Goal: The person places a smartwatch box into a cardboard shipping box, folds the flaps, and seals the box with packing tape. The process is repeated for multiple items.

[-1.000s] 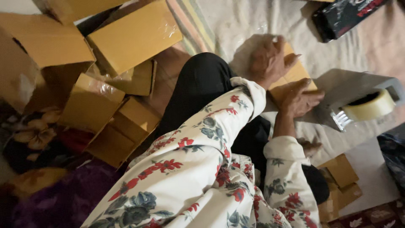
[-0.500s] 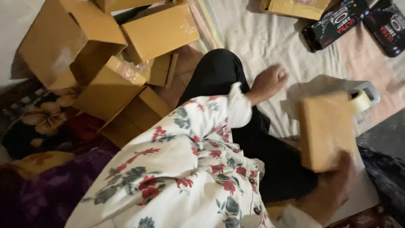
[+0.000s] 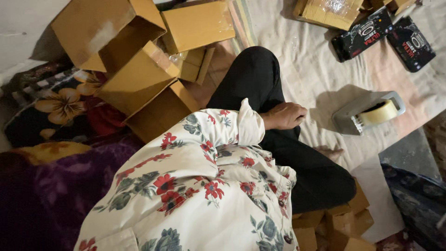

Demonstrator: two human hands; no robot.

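Resting empty left hand (image 3: 284, 116) near grey tape dispenser (image 3: 369, 112).

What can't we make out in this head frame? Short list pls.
- Other hand: not in the head view, likely behind the floral sleeve.
- Left hand: fingers curl over the black knee, palm hidden.
- Small boxes: cut by the bottom edge.
- Black packs: contents unseen.
- Tape dispenser: underside hidden.
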